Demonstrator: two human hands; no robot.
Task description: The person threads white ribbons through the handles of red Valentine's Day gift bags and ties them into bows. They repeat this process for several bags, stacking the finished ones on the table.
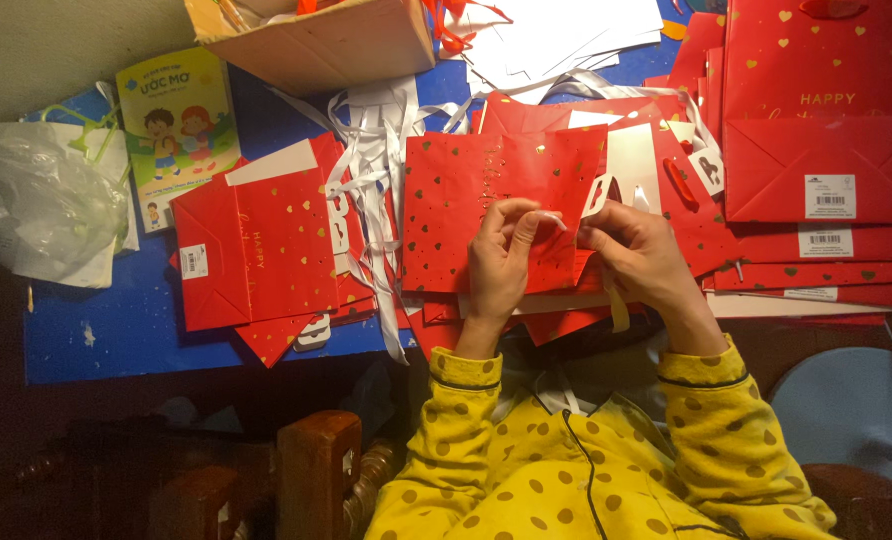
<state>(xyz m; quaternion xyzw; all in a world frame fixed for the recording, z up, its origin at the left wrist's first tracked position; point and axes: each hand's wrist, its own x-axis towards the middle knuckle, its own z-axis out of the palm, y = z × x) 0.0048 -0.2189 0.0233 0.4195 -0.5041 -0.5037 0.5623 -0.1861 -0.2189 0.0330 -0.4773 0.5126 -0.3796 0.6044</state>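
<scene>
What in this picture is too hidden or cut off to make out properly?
- Head view: fingertips of left hand and right hand cover what they pinch on the red paper bag.
- Cardboard box: top edge cuts it off.
- Lower bags in the red stack: covered by bags above.

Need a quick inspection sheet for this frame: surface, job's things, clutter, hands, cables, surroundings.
Surface: blue tabletop, largely covered with paper goods.
Job's things: flat red gift bag with gold hearts under both hands; thin white strip pinched between them.
Clutter: finished red bags stacked at right; more red bags at left; loose white ribbons; cardboard box; children's booklet; clear plastic bag; white paper sheets.
Grippers: left hand and right hand both closed on the strip at the bag's top edge.
Cables: nothing seen.
Surroundings: carved wooden chair parts below the table; light blue round stool at right; yellow dotted sleeves.
</scene>
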